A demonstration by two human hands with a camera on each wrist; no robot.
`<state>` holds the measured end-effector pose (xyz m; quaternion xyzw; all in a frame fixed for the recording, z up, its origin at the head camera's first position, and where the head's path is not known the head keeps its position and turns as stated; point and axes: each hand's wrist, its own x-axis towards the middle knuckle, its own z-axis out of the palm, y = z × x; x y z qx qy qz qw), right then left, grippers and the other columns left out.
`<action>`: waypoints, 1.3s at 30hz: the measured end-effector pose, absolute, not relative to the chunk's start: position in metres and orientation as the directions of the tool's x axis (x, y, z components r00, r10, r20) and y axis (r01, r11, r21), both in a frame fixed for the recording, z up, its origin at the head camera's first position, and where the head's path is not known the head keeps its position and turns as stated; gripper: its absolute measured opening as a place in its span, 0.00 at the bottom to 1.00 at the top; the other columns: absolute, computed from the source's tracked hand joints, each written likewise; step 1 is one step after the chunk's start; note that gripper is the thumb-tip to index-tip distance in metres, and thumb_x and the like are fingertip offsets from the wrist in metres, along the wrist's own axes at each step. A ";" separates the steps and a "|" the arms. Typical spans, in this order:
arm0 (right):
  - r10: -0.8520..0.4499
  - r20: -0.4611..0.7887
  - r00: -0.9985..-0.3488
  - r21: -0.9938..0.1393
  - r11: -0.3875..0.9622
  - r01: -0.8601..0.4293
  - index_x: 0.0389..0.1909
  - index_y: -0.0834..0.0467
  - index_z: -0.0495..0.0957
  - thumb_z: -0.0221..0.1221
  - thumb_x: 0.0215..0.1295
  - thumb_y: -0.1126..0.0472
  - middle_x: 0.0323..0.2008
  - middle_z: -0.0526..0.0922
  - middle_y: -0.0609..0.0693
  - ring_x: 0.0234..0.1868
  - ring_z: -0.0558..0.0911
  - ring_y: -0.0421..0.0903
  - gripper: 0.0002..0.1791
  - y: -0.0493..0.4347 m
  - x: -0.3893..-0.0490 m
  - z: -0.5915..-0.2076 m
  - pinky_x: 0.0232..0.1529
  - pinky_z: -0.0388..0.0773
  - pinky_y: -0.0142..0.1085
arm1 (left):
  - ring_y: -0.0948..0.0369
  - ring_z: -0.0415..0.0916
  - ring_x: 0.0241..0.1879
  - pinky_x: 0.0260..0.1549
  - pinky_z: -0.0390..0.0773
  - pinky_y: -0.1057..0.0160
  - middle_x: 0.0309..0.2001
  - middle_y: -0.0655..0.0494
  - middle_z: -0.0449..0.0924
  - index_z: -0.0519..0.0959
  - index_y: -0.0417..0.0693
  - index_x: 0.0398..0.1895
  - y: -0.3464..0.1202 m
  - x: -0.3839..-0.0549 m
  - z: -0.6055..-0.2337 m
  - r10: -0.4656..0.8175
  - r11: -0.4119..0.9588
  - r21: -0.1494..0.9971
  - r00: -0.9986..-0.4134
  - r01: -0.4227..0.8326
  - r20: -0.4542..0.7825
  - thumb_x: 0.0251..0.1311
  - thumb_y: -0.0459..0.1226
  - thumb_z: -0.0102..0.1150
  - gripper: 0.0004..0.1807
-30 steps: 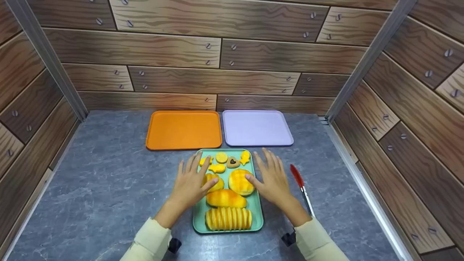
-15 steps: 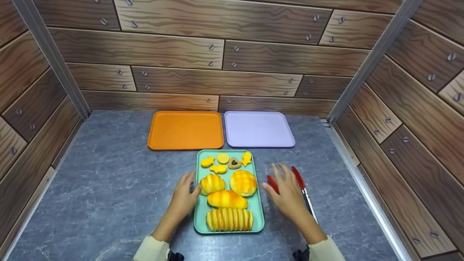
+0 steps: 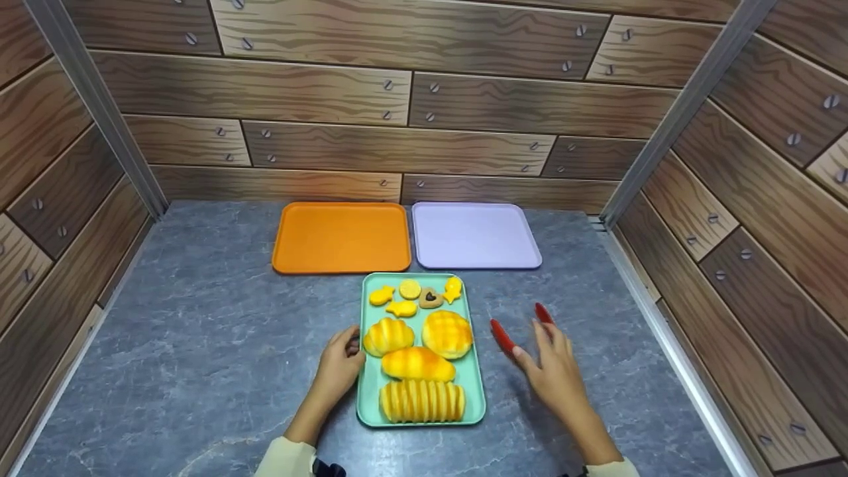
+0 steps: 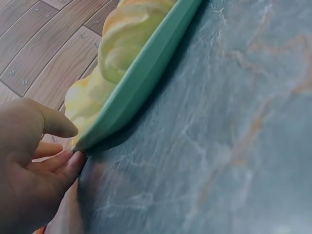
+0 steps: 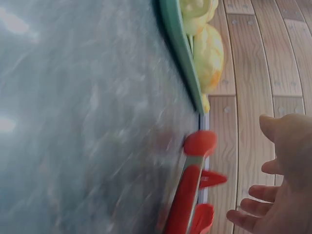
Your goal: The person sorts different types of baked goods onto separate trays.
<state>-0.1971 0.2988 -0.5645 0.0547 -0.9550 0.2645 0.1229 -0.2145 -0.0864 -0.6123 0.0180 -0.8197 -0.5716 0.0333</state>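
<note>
Left wall: wood-print panel [image 3: 66, 165], cut off by the frame.
Left sleeve: pale cuff [image 3: 288, 458], cropped at the bottom edge; dark wrist strap [image 3: 328, 470] only partly in.
Left hand [image 3: 340, 363]: at the near tray's left side, bent fingers and thumb pinching the rim; head view hides most fingertips, left wrist view shows them at the edge.
Orange tray [image 3: 341, 237]: flat, at the back, against or close to the back wall; which, hard to tell.
Green tray [image 3: 472, 404]: flat on the grey tabletop [image 3: 218, 331], nearest the person, between the hands.
On it, far end: three yellow fish shapes [image 3: 401, 309], round yellow biscuit [image 3: 409, 289], heart biscuit [image 3: 430, 301] with dark centre.
On it, middle: ridged roll [image 3: 389, 336] left, round bun [image 3: 447, 334] right, oblong bun [image 3: 419, 364] below both.
On it, near end: sliced loaf [image 3: 423, 401]; markings washed out in both wrist views, breads cropped there.
Lavender tray [image 3: 477, 236]: just beside the orange one.
Tongs [image 3: 503, 338]: right of the green tray, red tips spread; shanks hidden beneath the hand.
Right hand [image 3: 558, 381]: above the tongs, fingers loose and parted, grasping nothing; right wrist view shows a gap. Its strap is nearly cut off.
</note>
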 end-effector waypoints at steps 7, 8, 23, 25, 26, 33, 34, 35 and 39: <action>0.012 0.146 -0.989 -0.485 0.873 -0.061 0.76 0.67 0.57 0.62 0.70 0.49 0.69 0.62 0.71 0.70 0.60 0.67 0.42 0.318 -0.193 -0.570 0.67 0.62 0.65 | 0.48 0.77 0.54 0.57 0.78 0.50 0.59 0.37 0.75 0.72 0.30 0.66 -0.085 -0.223 -0.616 -0.086 0.299 0.954 -0.995 0.013 0.041 0.65 0.30 0.58 0.26; 0.018 0.128 -0.992 -0.481 0.876 -0.046 0.76 0.68 0.57 0.62 0.70 0.49 0.70 0.61 0.72 0.70 0.60 0.68 0.43 0.320 -0.192 -0.571 0.67 0.61 0.65 | 0.48 0.78 0.54 0.57 0.78 0.50 0.59 0.37 0.76 0.72 0.31 0.66 -0.085 -0.223 -0.617 -0.092 0.293 0.956 -0.995 0.013 0.041 0.65 0.30 0.58 0.26; 0.092 0.076 -0.993 -0.416 0.908 0.052 0.66 0.79 0.63 0.72 0.55 0.46 0.60 0.68 0.79 0.59 0.68 0.72 0.52 0.333 -0.182 -0.584 0.60 0.67 0.63 | 0.50 0.78 0.53 0.57 0.79 0.52 0.55 0.40 0.78 0.75 0.32 0.64 -0.088 -0.223 -0.623 -0.064 0.257 0.965 -0.995 0.053 0.072 0.67 0.32 0.59 0.24; 0.107 0.083 -0.991 -0.420 0.905 0.063 0.64 0.81 0.64 0.73 0.54 0.47 0.57 0.70 0.79 0.57 0.70 0.72 0.51 0.333 -0.181 -0.586 0.57 0.68 0.63 | 0.50 0.78 0.53 0.57 0.79 0.52 0.55 0.40 0.78 0.74 0.32 0.65 -0.089 -0.222 -0.623 -0.065 0.255 0.965 -0.995 0.055 0.074 0.67 0.31 0.59 0.24; 0.116 0.075 -0.991 -0.424 0.903 0.073 0.64 0.80 0.64 0.73 0.54 0.48 0.57 0.70 0.79 0.57 0.70 0.72 0.50 0.333 -0.181 -0.586 0.57 0.69 0.62 | 0.50 0.78 0.53 0.56 0.79 0.52 0.55 0.40 0.78 0.74 0.32 0.65 -0.089 -0.222 -0.623 -0.067 0.257 0.965 -0.995 0.055 0.075 0.66 0.31 0.58 0.24; 0.145 0.080 -0.986 -0.431 0.897 0.096 0.62 0.79 0.67 0.74 0.52 0.50 0.54 0.72 0.78 0.54 0.72 0.71 0.48 0.333 -0.180 -0.588 0.53 0.71 0.62 | 0.51 0.78 0.53 0.56 0.79 0.53 0.55 0.40 0.78 0.74 0.32 0.65 -0.090 -0.222 -0.623 -0.073 0.266 0.962 -0.994 0.062 0.085 0.65 0.30 0.58 0.24; 0.148 0.090 -0.985 -0.434 0.896 0.095 0.61 0.79 0.68 0.74 0.52 0.50 0.53 0.73 0.77 0.53 0.73 0.70 0.47 0.332 -0.179 -0.587 0.52 0.72 0.62 | 0.51 0.78 0.53 0.56 0.79 0.53 0.56 0.40 0.78 0.74 0.32 0.65 -0.090 -0.222 -0.623 -0.075 0.267 0.962 -0.994 0.057 0.080 0.65 0.30 0.58 0.25; 0.155 0.097 -0.983 -0.438 0.894 0.097 0.60 0.79 0.69 0.74 0.52 0.49 0.52 0.74 0.77 0.51 0.74 0.70 0.46 0.332 -0.179 -0.587 0.51 0.72 0.62 | 0.51 0.78 0.53 0.56 0.79 0.53 0.56 0.41 0.78 0.74 0.33 0.66 -0.090 -0.222 -0.623 -0.074 0.266 0.963 -0.994 0.052 0.074 0.66 0.31 0.58 0.25; 0.179 0.110 -0.978 -0.486 0.868 0.104 0.56 0.77 0.71 0.74 0.53 0.51 0.49 0.74 0.76 0.47 0.76 0.70 0.40 0.333 -0.179 -0.585 0.47 0.74 0.62 | 0.51 0.77 0.53 0.56 0.79 0.53 0.57 0.40 0.77 0.73 0.33 0.66 -0.089 -0.221 -0.623 -0.065 0.263 0.964 -0.996 0.047 0.066 0.66 0.31 0.57 0.25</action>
